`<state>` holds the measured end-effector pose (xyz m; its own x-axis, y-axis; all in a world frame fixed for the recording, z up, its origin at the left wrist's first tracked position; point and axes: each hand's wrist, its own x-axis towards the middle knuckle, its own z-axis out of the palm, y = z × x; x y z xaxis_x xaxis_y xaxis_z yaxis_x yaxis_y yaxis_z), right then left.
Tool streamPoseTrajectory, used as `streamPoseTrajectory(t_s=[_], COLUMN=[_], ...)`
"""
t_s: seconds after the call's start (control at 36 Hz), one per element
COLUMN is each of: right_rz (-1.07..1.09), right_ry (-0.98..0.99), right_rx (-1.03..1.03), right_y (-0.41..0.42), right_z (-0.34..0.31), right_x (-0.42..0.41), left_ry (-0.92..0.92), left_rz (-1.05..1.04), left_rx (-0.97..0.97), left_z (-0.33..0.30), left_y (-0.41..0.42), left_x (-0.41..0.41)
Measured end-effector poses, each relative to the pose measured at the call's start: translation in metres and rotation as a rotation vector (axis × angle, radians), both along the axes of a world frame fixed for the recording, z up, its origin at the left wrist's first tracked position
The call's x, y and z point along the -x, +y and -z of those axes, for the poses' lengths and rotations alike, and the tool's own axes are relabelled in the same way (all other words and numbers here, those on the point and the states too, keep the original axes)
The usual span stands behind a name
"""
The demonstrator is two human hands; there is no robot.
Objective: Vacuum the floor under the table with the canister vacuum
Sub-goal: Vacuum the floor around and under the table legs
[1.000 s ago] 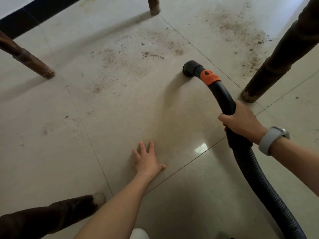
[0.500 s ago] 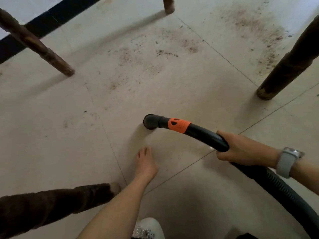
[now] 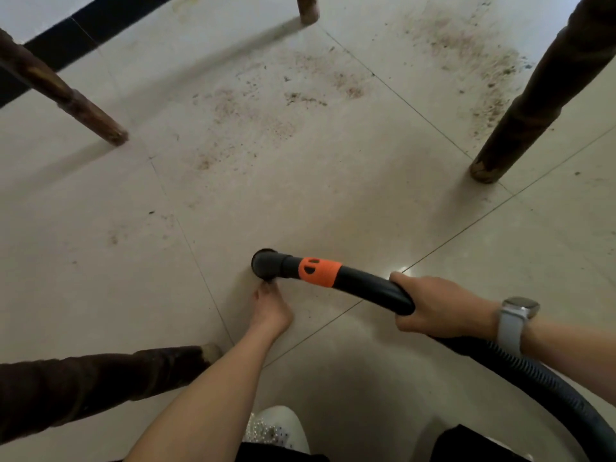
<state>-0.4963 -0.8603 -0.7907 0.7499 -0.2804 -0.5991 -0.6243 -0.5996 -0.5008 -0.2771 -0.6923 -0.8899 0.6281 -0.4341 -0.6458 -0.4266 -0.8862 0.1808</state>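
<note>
Pale tiled floor (image 3: 100, 295) lies under the desk, brown crumbs (image 3: 253, 108) ahead; right hand (image 3: 440, 306) clasps the black curved vacuum wand (image 3: 363, 285); left hand (image 3: 270, 311) braces flat, fingers straight; best sweep the nozzle forward slowly, mouth low.

There are four dark brown wooden table legs: one at ten o'clock (image 3: 66, 95), one at twelve o'clock (image 3: 307, 8), one at two o'clock (image 3: 533, 95) and one at eight o'clock (image 3: 100, 385). There is one black curved vacuum wand with one orange band (image 3: 350, 281), joined to one black ribbed hose (image 3: 546, 388). Two bare hands are seen, the left hand (image 3: 271, 313) and the right hand (image 3: 440, 305). One grey wristwatch (image 3: 515, 321) and one white shoe (image 3: 276, 428) are visible. The loose brown dirt lies in several patches (image 3: 253, 111), too scattered to count exactly.
</note>
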Motion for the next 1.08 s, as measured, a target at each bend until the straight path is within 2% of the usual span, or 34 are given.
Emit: streamPoseTrajectory(t_s=[0.25, 0.36, 0.47, 0.58, 0.64, 0.72, 0.78, 0.83, 0.89, 0.94, 1.08], right_rz=[-0.022, -0.038, -0.066, -0.069, -0.068, -0.060, -0.043, -0.014, 0.013, 0.038, 0.206], right_ry=[-0.090, -0.137, -0.173, -0.181, -0.180, -0.167, -0.157, -0.171, -0.199, -0.230, -0.255], right_rx=[-0.040, 0.014, 0.039, 0.085, 0.098, 0.115, 0.117, 0.083, 0.006, -0.091, -0.549], right_y=[0.011, 0.031, 0.056, 0.055, 0.051, 0.049, 0.051, 0.055, 0.057, 0.055, 0.041], right_z=[0.001, 0.008, 0.018, 0.017, 0.015, 0.012, 0.008, 0.003, -0.002, -0.006, -0.005], right_x=[-0.097, -0.149, -0.174, -0.185, -0.187, -0.188, -0.187, -0.184, -0.179, -0.170, -0.107], left_ry=[-0.031, 0.010, -0.003, 0.003, -0.005, 0.231, 0.410, 0.620, 0.726, 0.672, 0.578], left_rz=[0.071, 0.001, -0.103, -0.337, -0.553, -1.066, -1.229, -1.329, -1.384, -1.378, -1.331], left_rx=[-0.128, -0.137, -0.066, 0.081, 0.248, 0.680, 0.858, 0.966, 0.995, 0.983, 0.998], left_z=[-0.008, -0.015, -0.018, -0.026, -0.031, -0.053, -0.069, -0.082, -0.091, -0.094, -0.107], left_y=[0.025, 0.036, 0.047, 0.047, 0.038, 0.012, -0.008, -0.028, -0.041, -0.045, -0.067], left_x=[-0.011, -0.023, -0.036, -0.047, -0.053, -0.056, -0.060, -0.060, -0.056, -0.055, -0.057])
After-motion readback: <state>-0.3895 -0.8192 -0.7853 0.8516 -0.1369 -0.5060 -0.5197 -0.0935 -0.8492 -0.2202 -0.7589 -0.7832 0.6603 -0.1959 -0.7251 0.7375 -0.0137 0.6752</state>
